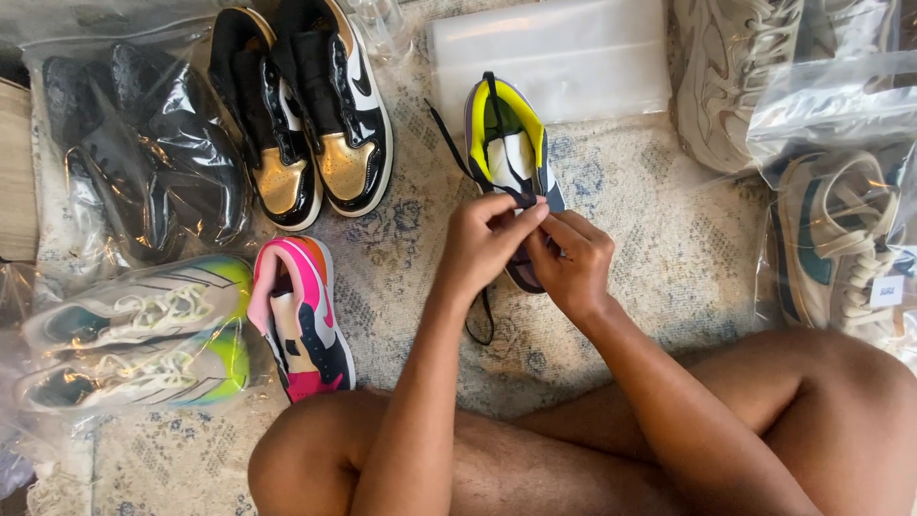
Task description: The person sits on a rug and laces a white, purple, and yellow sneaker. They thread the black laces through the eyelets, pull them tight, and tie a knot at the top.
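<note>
Patterned rug (659, 239) carries the yellow-lined sneaker (506, 143). Left hand (482, 244) and right hand (573, 263) both pinch its black lace (449, 139); keeping even tension likely seats it flat.

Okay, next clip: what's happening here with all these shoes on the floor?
A person sits cross-legged on a patterned rug, both hands on a sneaker with a neon-yellow lining. The left hand and right hand pinch its black lace over the tongue. A pink sneaker and a black-and-gold pair lie loose to the left. Other sneakers sit in clear plastic bags on both sides.
</note>
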